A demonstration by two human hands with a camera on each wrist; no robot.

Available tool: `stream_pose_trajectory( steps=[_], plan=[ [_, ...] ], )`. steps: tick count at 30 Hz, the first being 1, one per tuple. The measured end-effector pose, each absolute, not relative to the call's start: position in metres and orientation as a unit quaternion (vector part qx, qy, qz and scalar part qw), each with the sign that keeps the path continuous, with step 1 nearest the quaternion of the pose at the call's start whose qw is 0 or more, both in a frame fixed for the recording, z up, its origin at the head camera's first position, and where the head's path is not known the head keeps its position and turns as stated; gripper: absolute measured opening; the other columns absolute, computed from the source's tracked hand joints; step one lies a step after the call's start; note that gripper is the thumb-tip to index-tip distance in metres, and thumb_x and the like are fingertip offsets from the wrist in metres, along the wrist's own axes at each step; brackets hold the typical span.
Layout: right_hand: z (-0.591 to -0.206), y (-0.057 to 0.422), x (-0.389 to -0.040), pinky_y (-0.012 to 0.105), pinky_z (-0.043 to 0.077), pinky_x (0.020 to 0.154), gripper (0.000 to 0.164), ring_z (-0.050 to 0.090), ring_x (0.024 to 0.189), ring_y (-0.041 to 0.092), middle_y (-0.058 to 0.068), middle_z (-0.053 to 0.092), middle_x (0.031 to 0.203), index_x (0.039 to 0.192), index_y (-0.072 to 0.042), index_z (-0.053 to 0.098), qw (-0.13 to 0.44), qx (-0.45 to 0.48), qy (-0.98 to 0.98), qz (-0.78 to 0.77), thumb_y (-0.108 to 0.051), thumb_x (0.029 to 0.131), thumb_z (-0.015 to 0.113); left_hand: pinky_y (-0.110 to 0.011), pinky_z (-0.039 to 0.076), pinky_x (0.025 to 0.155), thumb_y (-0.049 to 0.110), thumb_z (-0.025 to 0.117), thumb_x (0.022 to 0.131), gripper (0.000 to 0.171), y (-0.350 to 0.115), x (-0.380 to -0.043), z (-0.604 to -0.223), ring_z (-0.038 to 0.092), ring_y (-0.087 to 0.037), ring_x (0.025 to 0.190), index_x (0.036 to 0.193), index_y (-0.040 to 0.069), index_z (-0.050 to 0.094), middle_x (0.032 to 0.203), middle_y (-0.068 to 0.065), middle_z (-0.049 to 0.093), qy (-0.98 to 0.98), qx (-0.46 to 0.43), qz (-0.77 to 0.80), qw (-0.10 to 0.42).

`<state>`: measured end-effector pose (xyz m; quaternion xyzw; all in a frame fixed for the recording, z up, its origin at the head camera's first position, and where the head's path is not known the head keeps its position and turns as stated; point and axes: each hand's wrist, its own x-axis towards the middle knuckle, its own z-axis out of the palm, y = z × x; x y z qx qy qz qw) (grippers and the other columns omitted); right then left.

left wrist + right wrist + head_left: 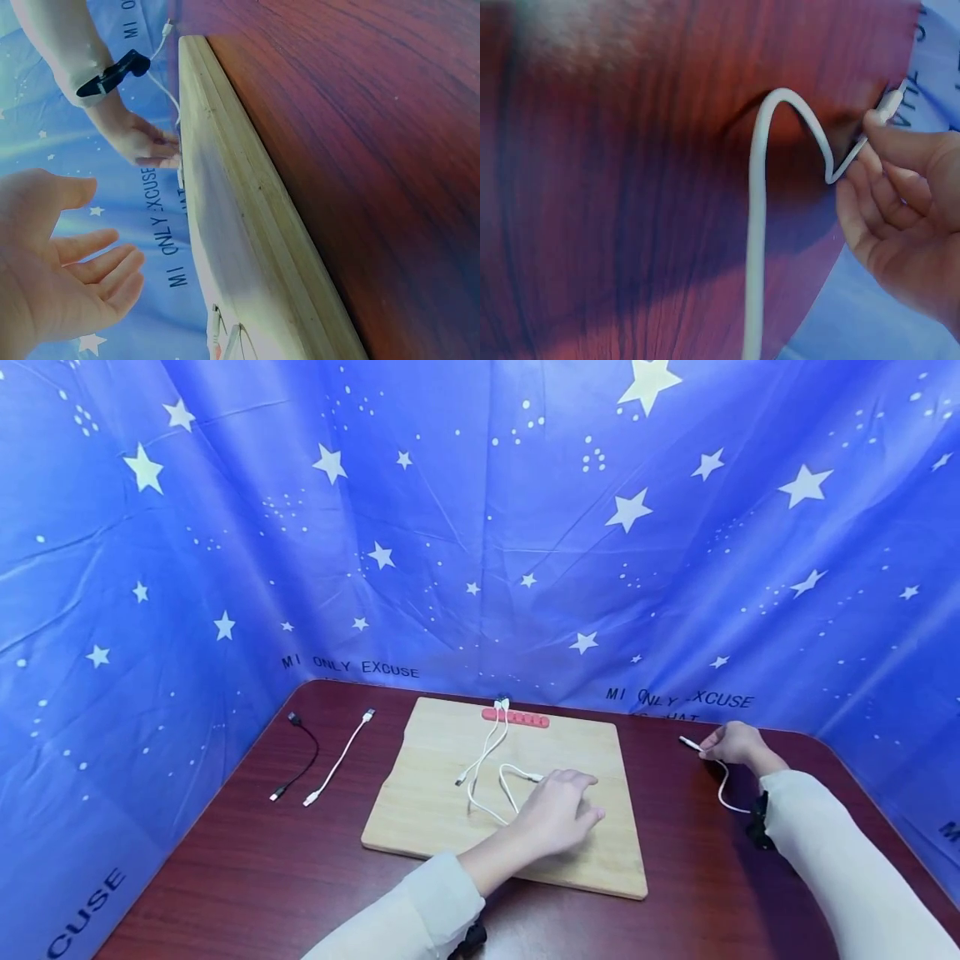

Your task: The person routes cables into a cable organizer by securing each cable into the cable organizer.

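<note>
At the table's right side, my right hand (737, 743) pinches a white charging cable (724, 787) just behind its plug, between thumb and fingers. In the right wrist view, the same cable (756, 225) bends up and over, then runs down out of the frame. Above the wooden board (435, 752) hovers my left hand (553, 814), fingers loosely spread and nothing in them. Two white cables (480, 752) hang from a red strip (517, 718) at the board's back edge; their loose ends lie on the board, one plug beside the left hand's knuckles.
Left of the board, a short black cable (313, 760) and a white cable (341, 760) lie on the dark red table (247, 860). A blue star-print curtain (487, 527) hangs behind the table and along both sides.
</note>
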<state>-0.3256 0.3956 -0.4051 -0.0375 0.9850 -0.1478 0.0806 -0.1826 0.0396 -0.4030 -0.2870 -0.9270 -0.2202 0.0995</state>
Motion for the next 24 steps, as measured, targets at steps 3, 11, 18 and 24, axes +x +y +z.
stream_pose_trajectory(
  steps=[3, 11, 18, 24],
  plan=[
    [-0.408, 0.387, -0.324, 0.033, 0.049, 0.07, 0.018, 0.057, 0.07, 0.013, 0.0, 0.07, 0.07, 0.079, -0.002, 0.073, 0.078, -0.058, 0.984, -0.149, -0.02, 0.081, 0.072, -0.025, 0.048, 0.102, 0.034, 0.062, 0.091, 0.041, 0.041, -0.182, -0.402, 0.061, -0.017, 0.116, 0.124, 0.011, 0.062, 0.124, -0.003, 0.067, -0.927, -0.286, -0.223, 0.097],
    [-0.413, 0.36, -0.315, 0.024, 0.054, 0.057, 0.017, 0.062, 0.059, 0.006, 0.007, 0.072, 0.068, 0.084, 0.01, 0.07, 0.081, -0.099, 0.959, -0.252, -0.008, 0.083, 0.07, -0.024, 0.046, 0.105, 0.034, 0.062, 0.091, 0.042, 0.046, -0.182, -0.403, 0.059, -0.017, 0.12, 0.126, 0.011, 0.061, 0.126, -0.003, 0.066, -0.926, -0.271, -0.255, 0.068],
    [-0.398, 0.323, -0.314, 0.026, 0.061, 0.066, 0.03, 0.067, 0.066, 0.006, 0.01, 0.074, 0.079, 0.104, 0.021, 0.062, 0.109, -0.064, 0.904, -0.409, -0.005, 0.089, 0.065, -0.024, 0.045, 0.106, 0.03, 0.062, 0.091, 0.043, 0.054, -0.19, -0.402, 0.058, -0.018, 0.124, 0.128, 0.008, 0.06, 0.129, -0.006, 0.064, -0.915, -0.244, -0.321, 0.027],
    [-0.38, 0.303, -0.309, 0.027, 0.061, 0.073, 0.042, 0.069, 0.068, 0.003, -0.005, 0.073, 0.08, 0.117, 0.023, 0.053, 0.122, -0.045, 0.859, -0.495, -0.009, 0.091, 0.063, -0.021, 0.049, 0.099, 0.032, 0.063, 0.091, 0.045, 0.06, -0.197, -0.397, 0.063, -0.015, 0.116, 0.128, 0.007, 0.059, 0.127, -0.005, 0.066, -0.899, -0.215, -0.381, 0.0]
  ],
)
